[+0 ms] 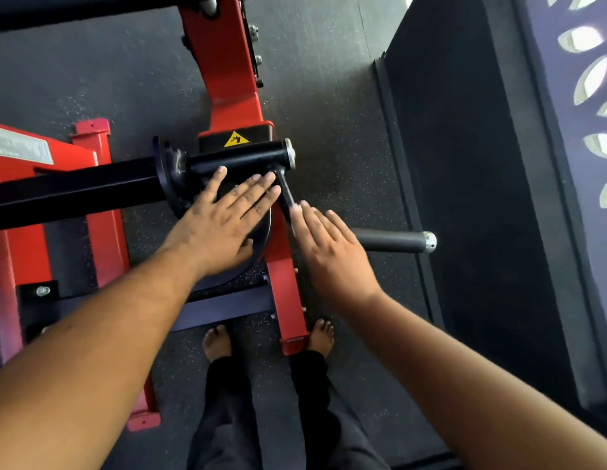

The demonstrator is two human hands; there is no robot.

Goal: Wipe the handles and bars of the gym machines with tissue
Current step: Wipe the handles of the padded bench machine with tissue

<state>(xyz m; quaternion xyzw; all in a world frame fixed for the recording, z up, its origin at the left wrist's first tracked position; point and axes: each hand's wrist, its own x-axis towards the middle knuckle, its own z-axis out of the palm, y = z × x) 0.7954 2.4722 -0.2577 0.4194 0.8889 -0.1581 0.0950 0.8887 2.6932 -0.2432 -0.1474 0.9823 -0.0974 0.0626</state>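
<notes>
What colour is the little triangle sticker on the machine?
Yellow, with a black figure on it. The sticker shows clearly in the head view, just above the black bar.

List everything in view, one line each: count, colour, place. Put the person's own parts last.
machine frame: one, red, from top centre down to the feet
black bar: one, black, left, running to the hub
weight sleeve: one, black with silver cap, centre
handle: one, dark grey with silver end, right of centre
warning sticker: one, yellow triangle, above the sleeve
floor: dark speckled rubber
left hand: flat, fingers straight, over the round plate
right hand: fingers straight, over the handle's arm
feet: two, bare, bottom centre
tissue: none visible
</notes>
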